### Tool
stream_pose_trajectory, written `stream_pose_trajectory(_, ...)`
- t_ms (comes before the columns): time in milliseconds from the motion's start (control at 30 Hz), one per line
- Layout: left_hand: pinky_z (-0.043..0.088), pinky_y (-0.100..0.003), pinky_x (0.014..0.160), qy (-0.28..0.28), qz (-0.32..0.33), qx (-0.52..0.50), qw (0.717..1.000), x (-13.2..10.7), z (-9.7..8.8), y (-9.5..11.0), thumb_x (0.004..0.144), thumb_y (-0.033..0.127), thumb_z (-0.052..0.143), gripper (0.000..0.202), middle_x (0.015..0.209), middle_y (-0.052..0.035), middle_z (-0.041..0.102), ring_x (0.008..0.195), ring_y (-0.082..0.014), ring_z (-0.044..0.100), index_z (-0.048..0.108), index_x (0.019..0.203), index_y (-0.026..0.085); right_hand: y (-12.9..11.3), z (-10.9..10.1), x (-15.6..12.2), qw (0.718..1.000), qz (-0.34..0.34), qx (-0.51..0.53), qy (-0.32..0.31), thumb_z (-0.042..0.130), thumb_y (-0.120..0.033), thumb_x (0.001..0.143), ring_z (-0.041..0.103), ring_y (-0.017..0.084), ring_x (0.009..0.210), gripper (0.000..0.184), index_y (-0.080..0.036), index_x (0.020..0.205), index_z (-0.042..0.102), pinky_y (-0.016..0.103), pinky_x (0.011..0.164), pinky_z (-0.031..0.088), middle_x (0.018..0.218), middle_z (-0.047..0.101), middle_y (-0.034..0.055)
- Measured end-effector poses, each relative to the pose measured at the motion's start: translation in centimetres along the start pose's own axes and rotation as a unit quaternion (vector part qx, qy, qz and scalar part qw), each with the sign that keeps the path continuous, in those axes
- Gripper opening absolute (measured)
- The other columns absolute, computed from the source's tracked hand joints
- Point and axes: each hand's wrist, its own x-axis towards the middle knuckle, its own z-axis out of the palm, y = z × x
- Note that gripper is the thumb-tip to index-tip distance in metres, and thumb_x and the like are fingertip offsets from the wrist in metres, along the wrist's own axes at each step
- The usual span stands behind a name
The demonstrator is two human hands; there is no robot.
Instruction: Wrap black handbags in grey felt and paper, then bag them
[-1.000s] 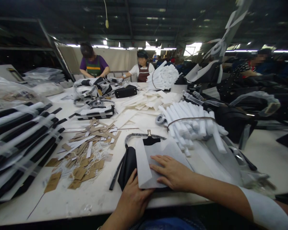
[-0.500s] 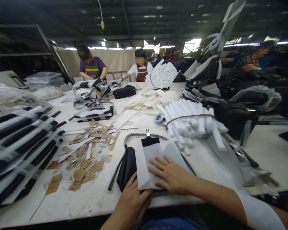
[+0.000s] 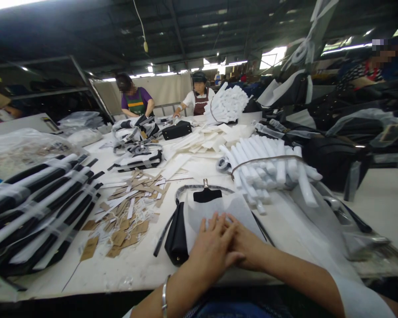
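In front of me on the table lies a black handbag [image 3: 176, 236] with a wrapped strap [image 3: 185, 191] looped behind it. A sheet of white tissue paper [image 3: 194, 212] covers most of its front, and a black flap with a metal clasp [image 3: 208, 194] shows above the sheet. My left hand [image 3: 214, 243] rests flat on the paper, fingers spread. Beside it my right hand [image 3: 247, 243] also lies on the sheet, its fingers partly hidden under the left hand. Neither hand grasps anything visible.
Left of the bag are scattered brown tags [image 3: 124, 234] with strings. Taped black-and-white bundles [image 3: 43, 207] lie further left. A tied bundle of white foam rolls [image 3: 268, 161] stands behind right. Loose white sheets [image 3: 205, 137] lie further back. Two co-workers [image 3: 137, 99] work across the table.
My left hand has moved from the bag's lower edge up onto the paper, meeting my right hand. The paper's folded left edge now lies flatter. The view has shifted slightly.
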Motion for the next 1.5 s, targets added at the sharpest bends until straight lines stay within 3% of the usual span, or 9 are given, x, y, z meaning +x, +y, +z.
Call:
stream_pose_trajectory(100, 0.036, -0.067, 0.106, -0.009, -0.083, 0.073, 0.994, -2.5, 0.8, -3.5, 0.092, 0.059, 0.054, 0.068, 0.147, -0.0204, 0.049, 0.137, -0.0403, 0.044, 0.045, 0.145, 0.018, -0.6, -1.0, -0.1, 0.993, -0.019, -0.069, -0.089, 0.049, -0.051, 0.095, 0.033, 0.035, 0.144, 0.06, -0.03, 0.15, 0.04, 0.065, 0.116, 0.019, 0.156, 0.039, 0.0104)
stream_pose_trajectory(233, 0.034, -0.055, 0.113, 0.006, -0.017, 0.096, 0.995, -5.4, 0.4, -5.8, 0.098, 0.053, 0.047, 0.061, 0.148, -0.0125, 0.05, 0.137, -0.0285, 0.046, 0.039, 0.149, 0.021, -0.6, -1.7, -0.2, 0.985, 0.003, -0.119, -0.124, 0.044, -0.055, 0.097, 0.028, 0.034, 0.147, 0.067, -0.024, 0.155, 0.03, 0.06, 0.118, 0.019, 0.159, 0.032, 0.0129)
stream_pose_trajectory(367, 0.028, -0.052, 0.117, 0.012, 0.018, 0.1, 0.995, -5.5, 0.1, -5.6, 0.101, 0.043, 0.045, 0.052, 0.15, -0.0068, 0.049, 0.138, -0.0234, 0.045, 0.034, 0.151, 0.03, 0.0, -2.1, -0.3, 0.987, -0.004, -0.116, -0.11, 0.046, -0.057, 0.096, 0.032, 0.032, 0.145, 0.068, -0.024, 0.154, 0.032, 0.057, 0.119, 0.022, 0.157, 0.036, 0.0119)
stream_pose_trajectory(567, 0.034, -0.045, 0.115, -0.025, 0.04, 0.095, 0.994, -5.5, 0.6, -5.6, 0.102, 0.042, 0.044, 0.053, 0.152, -0.0079, 0.046, 0.14, -0.0219, 0.043, 0.033, 0.151, 0.028, 0.2, -1.6, -0.7, 0.983, -0.005, -0.136, -0.122, 0.045, -0.057, 0.096, 0.03, 0.033, 0.146, 0.068, -0.019, 0.153, 0.035, 0.057, 0.119, 0.02, 0.157, 0.034, 0.0146)
stream_pose_trajectory(767, 0.028, -0.047, 0.118, -0.008, 0.039, 0.105, 0.994, -7.0, 2.0, -5.5, 0.1, 0.037, 0.049, 0.063, 0.16, -0.0098, 0.032, 0.147, -0.0247, 0.03, 0.021, 0.156, 0.025, 1.3, -0.8, -1.3, 0.989, -0.036, -0.108, -0.091, 0.047, -0.056, 0.096, 0.03, 0.031, 0.146, 0.063, -0.03, 0.153, 0.034, 0.058, 0.119, 0.019, 0.158, 0.035, 0.0097)
stream_pose_trajectory(1167, 0.029, -0.049, 0.118, 0.012, 0.017, 0.046, 0.999, -7.1, 2.6, -5.7, 0.099, 0.039, 0.05, 0.057, 0.16, -0.0081, 0.032, 0.146, -0.027, 0.032, 0.032, 0.152, 0.03, 1.3, -0.9, -0.8, 0.993, -0.017, -0.087, -0.074, 0.046, -0.041, 0.1, 0.04, 0.026, 0.141, 0.046, -0.026, 0.143, 0.05, 0.054, 0.119, 0.026, 0.15, 0.048, 0.008)
stream_pose_trajectory(1367, 0.031, -0.055, 0.116, -0.01, 0.018, -0.013, 1.0, -6.9, 1.5, -6.1, 0.093, 0.065, 0.047, 0.076, 0.16, -0.011, 0.031, 0.146, -0.0304, 0.032, 0.023, 0.156, 0.028, 0.5, -3.1, 0.6, 0.99, -0.006, -0.06, -0.124, 0.051, -0.052, 0.095, 0.042, 0.028, 0.139, 0.059, -0.024, 0.146, 0.046, 0.054, 0.119, 0.028, 0.148, 0.05, 0.0107)
stream_pose_trajectory(1433, 0.033, -0.055, 0.115, -0.009, 0.003, -0.042, 0.999, -6.7, 0.9, -6.3, 0.091, 0.068, 0.046, 0.078, 0.158, -0.0099, 0.034, 0.144, -0.0297, 0.036, 0.023, 0.155, 0.029, -0.4, -4.5, 1.2, 0.993, -0.034, -0.073, -0.09, 0.053, -0.052, 0.094, 0.047, 0.028, 0.136, 0.061, -0.023, 0.147, 0.044, 0.054, 0.118, 0.029, 0.145, 0.054, 0.0118)
stream_pose_trajectory(1500, 0.037, -0.052, 0.114, 0.01, -0.03, -0.081, 0.996, -6.4, 0.5, -6.5, 0.098, 0.058, 0.042, 0.062, 0.154, -0.0053, 0.043, 0.14, -0.0253, 0.042, 0.029, 0.153, 0.031, -1.8, -5.9, 1.2, 0.99, -0.093, -0.104, -0.011, 0.056, -0.044, 0.095, 0.053, 0.026, 0.131, 0.057, -0.025, 0.148, 0.042, 0.052, 0.117, 0.032, 0.14, 0.059, 0.0104)
